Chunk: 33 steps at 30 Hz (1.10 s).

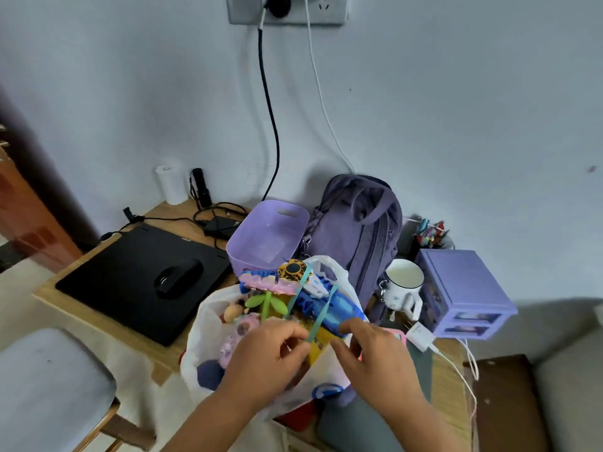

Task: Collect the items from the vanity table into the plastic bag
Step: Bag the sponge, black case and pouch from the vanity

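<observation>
A white plastic bag (pixel 202 350) stands open at the front edge of the wooden vanity table (pixel 182 223), stuffed with toys: a blue toy gun (pixel 329 308), a pink comb-like piece (pixel 270 285), a green flower stem (pixel 267 303), a yellow-black spinner (pixel 293 268) and plush things. My left hand (pixel 267 357) reaches into the bag's mouth, its fingers curled and pinching a teal strap (pixel 315 324). My right hand (pixel 372 350) holds the bag's right rim, fingers curled over the plastic.
Behind the bag stand an empty lilac basket (pixel 277 223), a purple backpack (pixel 359 230), a white mug (pixel 403 282) and a purple drawer box (pixel 463 291). A black mat (pixel 130 272) with a mouse (pixel 177 278) lies left. Cables hang from the wall socket (pixel 287 9). A chair (pixel 52 386) sits lower left.
</observation>
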Each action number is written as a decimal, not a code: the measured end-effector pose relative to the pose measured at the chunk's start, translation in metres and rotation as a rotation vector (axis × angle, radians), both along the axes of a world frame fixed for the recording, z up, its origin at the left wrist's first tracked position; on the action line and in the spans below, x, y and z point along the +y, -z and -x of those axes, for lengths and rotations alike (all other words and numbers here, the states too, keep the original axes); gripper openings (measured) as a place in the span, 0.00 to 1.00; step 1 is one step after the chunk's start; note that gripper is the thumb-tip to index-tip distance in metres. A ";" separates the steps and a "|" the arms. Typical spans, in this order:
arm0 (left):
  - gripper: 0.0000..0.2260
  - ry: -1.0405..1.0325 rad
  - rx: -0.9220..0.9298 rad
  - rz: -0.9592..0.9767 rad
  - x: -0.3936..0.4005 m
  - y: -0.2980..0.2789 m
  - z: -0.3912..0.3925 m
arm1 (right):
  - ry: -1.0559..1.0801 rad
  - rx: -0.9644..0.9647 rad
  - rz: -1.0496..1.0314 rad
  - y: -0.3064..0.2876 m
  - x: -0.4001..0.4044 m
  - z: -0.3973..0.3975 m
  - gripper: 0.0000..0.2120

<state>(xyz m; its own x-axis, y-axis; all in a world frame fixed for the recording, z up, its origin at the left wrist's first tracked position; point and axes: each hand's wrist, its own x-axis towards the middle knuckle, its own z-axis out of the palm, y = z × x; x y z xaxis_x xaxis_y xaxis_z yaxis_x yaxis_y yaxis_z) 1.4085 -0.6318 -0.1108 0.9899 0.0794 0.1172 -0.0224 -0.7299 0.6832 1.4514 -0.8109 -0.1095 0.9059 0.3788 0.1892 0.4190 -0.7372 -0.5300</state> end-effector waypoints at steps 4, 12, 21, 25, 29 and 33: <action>0.05 0.117 0.071 -0.003 -0.065 0.010 0.018 | 0.087 0.027 0.032 0.009 -0.069 0.033 0.11; 0.05 0.359 0.133 -0.062 -0.215 0.020 0.066 | 0.367 0.090 0.034 0.025 -0.231 0.129 0.11; 0.02 0.640 0.251 -0.089 -0.370 0.028 0.097 | 0.796 0.125 0.014 0.036 -0.394 0.255 0.11; 0.03 0.795 0.232 -0.145 -0.439 0.028 0.096 | 0.968 0.133 -0.008 0.041 -0.446 0.295 0.11; 0.03 0.936 0.238 -0.166 -0.512 0.030 0.090 | 1.103 0.160 -0.010 0.047 -0.495 0.311 0.12; 0.01 1.052 0.244 -0.142 -0.593 0.035 0.080 | 1.177 0.160 -0.007 0.049 -0.557 0.307 0.13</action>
<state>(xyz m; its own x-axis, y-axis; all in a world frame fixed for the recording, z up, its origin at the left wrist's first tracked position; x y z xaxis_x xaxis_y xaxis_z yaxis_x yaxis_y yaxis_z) 1.3290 -1.2250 -0.1459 0.5518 -0.8203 -0.1507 -0.5575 -0.4972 0.6649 1.1449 -1.3676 -0.1586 0.7100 -0.7030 0.0405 -0.5856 -0.6214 -0.5205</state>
